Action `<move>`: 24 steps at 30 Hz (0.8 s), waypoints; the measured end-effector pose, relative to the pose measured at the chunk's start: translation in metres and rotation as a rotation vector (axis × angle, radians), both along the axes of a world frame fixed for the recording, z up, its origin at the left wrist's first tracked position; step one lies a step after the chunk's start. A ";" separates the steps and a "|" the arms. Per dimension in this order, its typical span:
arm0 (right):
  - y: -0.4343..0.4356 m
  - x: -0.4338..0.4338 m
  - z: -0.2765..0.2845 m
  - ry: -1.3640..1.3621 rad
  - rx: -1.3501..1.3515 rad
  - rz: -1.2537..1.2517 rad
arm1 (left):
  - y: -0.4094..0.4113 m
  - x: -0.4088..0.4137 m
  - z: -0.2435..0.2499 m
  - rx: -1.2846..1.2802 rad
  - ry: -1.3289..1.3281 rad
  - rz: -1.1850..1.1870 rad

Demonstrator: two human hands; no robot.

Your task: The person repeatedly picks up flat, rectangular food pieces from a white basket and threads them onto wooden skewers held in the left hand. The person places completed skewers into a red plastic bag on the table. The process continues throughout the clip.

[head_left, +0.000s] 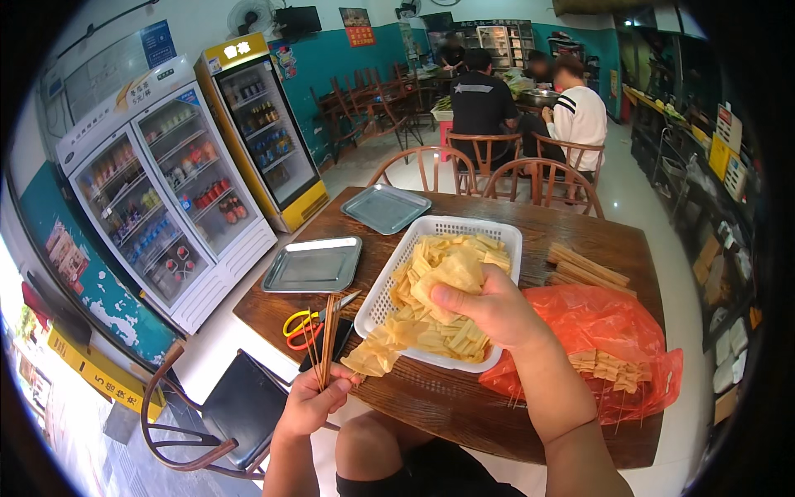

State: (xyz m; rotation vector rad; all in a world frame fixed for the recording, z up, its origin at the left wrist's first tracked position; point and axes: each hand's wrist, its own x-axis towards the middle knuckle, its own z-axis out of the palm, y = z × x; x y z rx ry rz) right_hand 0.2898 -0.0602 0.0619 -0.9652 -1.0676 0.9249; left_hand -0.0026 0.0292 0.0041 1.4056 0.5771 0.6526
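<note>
My left hand [315, 397] grips a bundle of thin bamboo skewers [331, 338] upright near the table's front edge. A yellowish piece of thin sheet food, apparently tofu skin [380, 348], extends from its fingertips over the basket's near corner. My right hand [500, 310] pinches a crumpled wad of the same sheet [452, 279] above the white plastic basket [510, 233]. Folded yellow strips [428, 255] fill the basket. To the right, a red plastic bag [577, 317] partly covers pieces threaded on skewers [612, 366].
Scissors with yellow and red handles [310, 326] lie beside a dark flat object [345, 335]. Two metal trays, one near [313, 267] and one far [385, 208], rest leftward. Stick bundles [584, 267] lie right. A chair [242, 404] stands left; people sit beyond the table.
</note>
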 end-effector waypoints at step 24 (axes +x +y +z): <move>0.001 -0.001 -0.007 0.214 -0.029 0.235 | 0.002 -0.008 -0.007 -0.123 -0.129 -0.043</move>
